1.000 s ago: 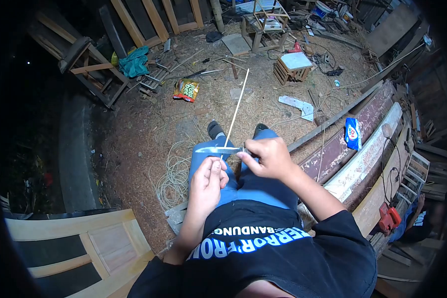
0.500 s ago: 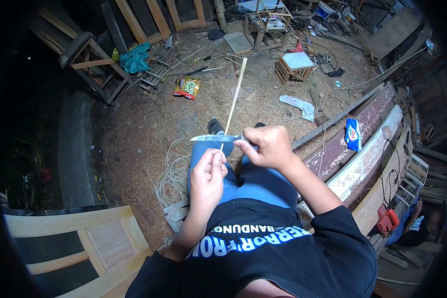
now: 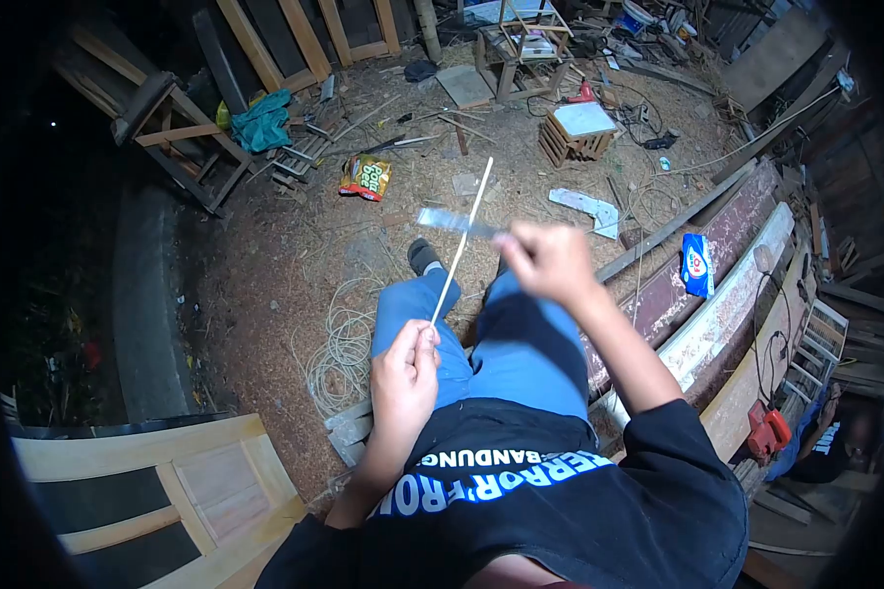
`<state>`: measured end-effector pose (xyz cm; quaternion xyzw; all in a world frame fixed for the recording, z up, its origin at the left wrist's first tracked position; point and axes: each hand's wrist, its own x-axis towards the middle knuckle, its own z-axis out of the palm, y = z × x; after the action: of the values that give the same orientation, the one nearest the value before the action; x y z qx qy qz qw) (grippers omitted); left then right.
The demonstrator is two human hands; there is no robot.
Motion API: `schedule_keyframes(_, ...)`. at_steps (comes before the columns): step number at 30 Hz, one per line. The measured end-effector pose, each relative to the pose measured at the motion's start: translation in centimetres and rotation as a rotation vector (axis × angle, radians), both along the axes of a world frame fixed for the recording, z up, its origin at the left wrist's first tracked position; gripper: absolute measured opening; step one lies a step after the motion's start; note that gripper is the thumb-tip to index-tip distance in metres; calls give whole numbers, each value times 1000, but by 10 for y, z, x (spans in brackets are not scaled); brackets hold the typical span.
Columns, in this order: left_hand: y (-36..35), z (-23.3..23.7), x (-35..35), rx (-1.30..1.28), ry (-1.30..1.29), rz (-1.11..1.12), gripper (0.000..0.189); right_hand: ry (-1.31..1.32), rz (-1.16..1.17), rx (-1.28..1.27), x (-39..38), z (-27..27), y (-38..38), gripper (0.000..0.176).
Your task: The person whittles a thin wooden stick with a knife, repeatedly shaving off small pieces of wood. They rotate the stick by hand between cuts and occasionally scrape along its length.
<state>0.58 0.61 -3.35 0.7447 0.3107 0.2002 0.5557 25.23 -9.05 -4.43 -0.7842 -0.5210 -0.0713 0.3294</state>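
Note:
Between the fingertips of my left hand [image 3: 407, 365], closed in a pinch, is the near end of a thin pale wooden stick [image 3: 450, 277]. The stick slants up and away over my knees. My right hand [image 3: 552, 259] is wrapped round the handle of a knife [image 3: 448, 220], hiding most of it. The knife's blade points left and crosses the stick in its upper part, slightly blurred by motion. Both hands are over my lap, the right one farther forward.
A coil of pale cord [image 3: 336, 346] lies on the ground left of my legs. Painted boards [image 3: 722, 294] run along my right, with a blue packet [image 3: 696, 265] on them. A wooden panel frame [image 3: 182, 491] is at lower left. Another person [image 3: 823, 447] sits at far right.
My right hand has moved the knife forward along the stick, away from my left hand. The stick's far end has dropped lower in view. My left hand is slightly lower, still pinching.

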Motion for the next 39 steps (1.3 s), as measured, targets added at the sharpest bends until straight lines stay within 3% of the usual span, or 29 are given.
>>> schedule_keyframes(2,1,-6,-3,-1,25,-15,16,-80,239,-55,-26,3,-5,44)
schedule_keyframes(3,3,-8,-3,-11,-5,-6,17,-52,236,-58,-28,3,-5,43)
schedule_keyframes(6,5,-15,-7,-98,-58,10,19,50,-161,-16,24,-16,3,42)
schedule_keyframes(7,6,-16,-7,-151,-54,-3,19,4,-170,13,26,-18,3,42)
schedule_keyframes(11,3,-7,-7,-183,47,-31,19,-2,30,37,-10,-10,-2,46)
schedule_keyframes(12,2,-6,-7,-186,46,-32,19,-26,133,-13,-10,-13,-5,37)
schedule_keyframes(14,4,-10,-11,-205,7,-21,19,75,-166,54,24,-49,1,41)
schedule_keyframes(15,3,-13,-13,-218,-13,-17,19,243,-378,-123,52,-47,0,47)
schedule_keyframes(16,3,-17,-14,-232,-14,-13,20,225,-464,-94,65,-37,-6,51)
schedule_keyframes(18,5,-26,-17,-248,-20,7,20,312,-418,81,71,-45,-10,52)
schedule_keyframes(21,7,-28,-16,-315,-33,-65,23,836,-142,210,34,-63,-3,50)
schedule_keyframes(22,6,-27,-14,-343,-44,-96,23,1014,0,304,22,-57,0,47)
schedule_keyframes(26,2,-21,-10,-430,-38,-197,25,1308,77,406,-12,-16,11,29)
schedule_keyframes(31,10,-8,-11,-503,83,-287,27,1413,129,449,-15,-7,14,20)
schedule_keyframes(35,9,-1,7,-533,-77,-278,25,1433,163,407,-22,-7,13,21)
schedule_keyframes(38,13,-6,21,-407,-124,-270,22,1358,155,418,-30,2,13,21)
schedule_keyframes(39,11,-6,25,-355,-142,-218,20,1161,128,404,-32,3,11,24)
